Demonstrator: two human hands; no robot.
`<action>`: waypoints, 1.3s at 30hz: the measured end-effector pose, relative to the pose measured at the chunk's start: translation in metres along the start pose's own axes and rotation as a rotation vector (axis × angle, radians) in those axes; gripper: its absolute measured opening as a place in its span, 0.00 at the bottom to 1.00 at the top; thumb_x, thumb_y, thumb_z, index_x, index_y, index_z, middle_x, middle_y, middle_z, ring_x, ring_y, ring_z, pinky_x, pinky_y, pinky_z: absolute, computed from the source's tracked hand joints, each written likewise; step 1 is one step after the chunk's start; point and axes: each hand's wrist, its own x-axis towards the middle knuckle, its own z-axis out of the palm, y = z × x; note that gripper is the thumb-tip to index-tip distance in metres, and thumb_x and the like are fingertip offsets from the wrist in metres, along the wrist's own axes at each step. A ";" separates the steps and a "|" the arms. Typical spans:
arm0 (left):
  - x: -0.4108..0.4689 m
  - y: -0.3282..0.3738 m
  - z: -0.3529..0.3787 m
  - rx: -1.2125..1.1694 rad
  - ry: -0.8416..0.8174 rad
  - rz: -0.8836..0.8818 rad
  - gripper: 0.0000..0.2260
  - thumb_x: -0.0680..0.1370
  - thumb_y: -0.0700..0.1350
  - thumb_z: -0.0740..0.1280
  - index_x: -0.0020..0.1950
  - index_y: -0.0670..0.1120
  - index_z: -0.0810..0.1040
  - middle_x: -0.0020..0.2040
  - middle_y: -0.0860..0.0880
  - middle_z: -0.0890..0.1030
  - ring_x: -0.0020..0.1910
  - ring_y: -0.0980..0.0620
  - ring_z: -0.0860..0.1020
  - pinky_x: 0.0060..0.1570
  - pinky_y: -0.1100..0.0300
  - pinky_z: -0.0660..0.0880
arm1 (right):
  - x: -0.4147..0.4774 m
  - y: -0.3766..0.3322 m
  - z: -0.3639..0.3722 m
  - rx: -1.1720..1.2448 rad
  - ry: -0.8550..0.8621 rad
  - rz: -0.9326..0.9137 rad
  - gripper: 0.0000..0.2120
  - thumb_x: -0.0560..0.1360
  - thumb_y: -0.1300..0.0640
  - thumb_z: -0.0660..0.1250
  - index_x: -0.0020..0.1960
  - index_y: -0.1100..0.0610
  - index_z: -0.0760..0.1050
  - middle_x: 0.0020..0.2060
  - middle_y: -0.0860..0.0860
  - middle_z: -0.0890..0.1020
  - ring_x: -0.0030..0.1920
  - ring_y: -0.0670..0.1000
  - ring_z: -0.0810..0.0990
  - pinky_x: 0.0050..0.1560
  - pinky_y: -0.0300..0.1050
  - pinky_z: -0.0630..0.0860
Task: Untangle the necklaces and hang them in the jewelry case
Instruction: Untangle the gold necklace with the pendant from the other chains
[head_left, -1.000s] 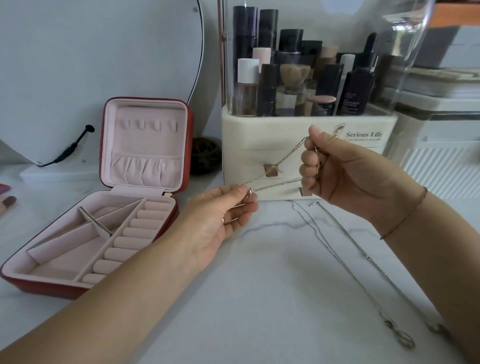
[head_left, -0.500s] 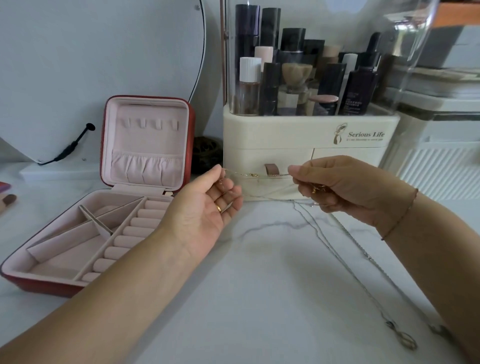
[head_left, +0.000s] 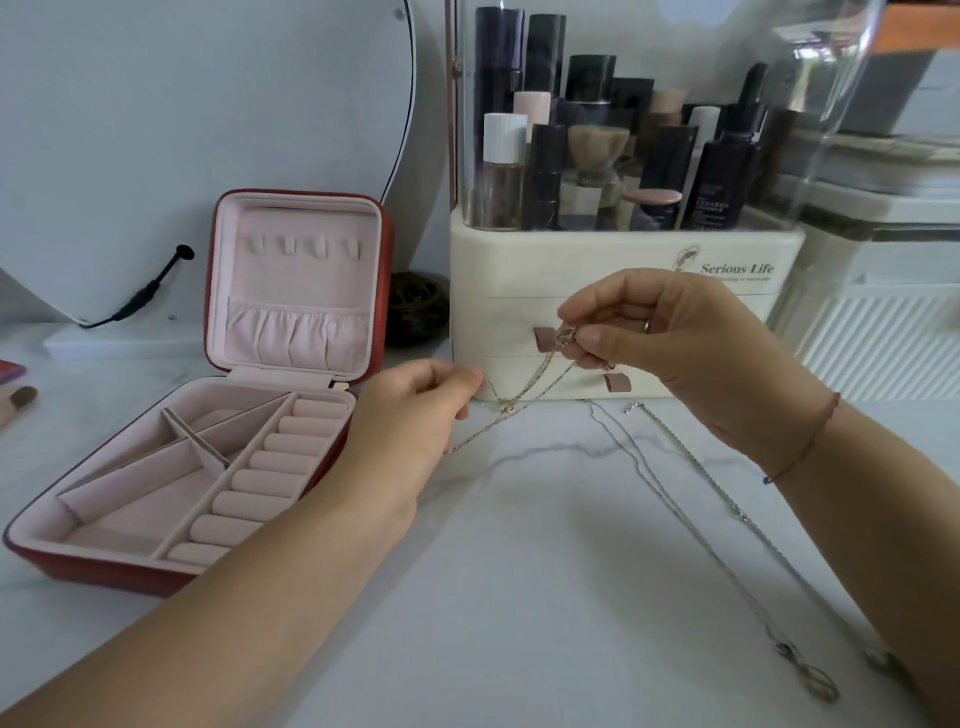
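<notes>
A thin gold necklace hangs between my two hands above the marble top. My right hand pinches its upper end in front of the cream organizer's drawers. My left hand pinches the chain lower down, near a small knot or clasp, and a loose tail trails to the tabletop. The red jewelry case stands open at the left, pink inside, with several hanging tabs in its upright lid. Two silver necklaces lie stretched out on the table under my right forearm, their pendants near the bottom right.
A cream cosmetics organizer with dark bottles under a clear cover stands behind my hands. A round mirror with a black cable leans at the back left. A small dark bowl sits between case and organizer. White containers stand at right.
My right hand rose a little and now pinches the gold chain with fingertips down. My left hand turned over and dropped lower, so the chain runs diagonally instead of level.
</notes>
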 end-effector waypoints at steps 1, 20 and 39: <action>0.000 -0.001 0.000 0.025 0.011 0.017 0.07 0.75 0.47 0.69 0.39 0.46 0.80 0.30 0.55 0.74 0.26 0.56 0.67 0.29 0.65 0.66 | 0.000 0.000 0.001 -0.023 0.008 -0.019 0.08 0.74 0.69 0.67 0.47 0.58 0.80 0.40 0.54 0.86 0.44 0.56 0.84 0.55 0.68 0.72; -0.013 0.010 0.008 -0.195 -0.364 0.011 0.10 0.72 0.43 0.71 0.51 0.41 0.82 0.33 0.50 0.82 0.32 0.57 0.79 0.46 0.63 0.78 | -0.004 -0.004 0.010 0.013 -0.135 -0.068 0.07 0.72 0.73 0.67 0.47 0.64 0.79 0.43 0.58 0.85 0.46 0.62 0.82 0.52 0.50 0.80; -0.010 0.007 0.010 -0.165 -0.261 0.110 0.09 0.80 0.43 0.61 0.41 0.44 0.75 0.29 0.56 0.74 0.28 0.58 0.66 0.28 0.68 0.63 | -0.011 -0.011 0.016 -0.543 -0.097 -0.015 0.09 0.72 0.61 0.72 0.46 0.48 0.79 0.47 0.46 0.83 0.39 0.42 0.82 0.37 0.14 0.59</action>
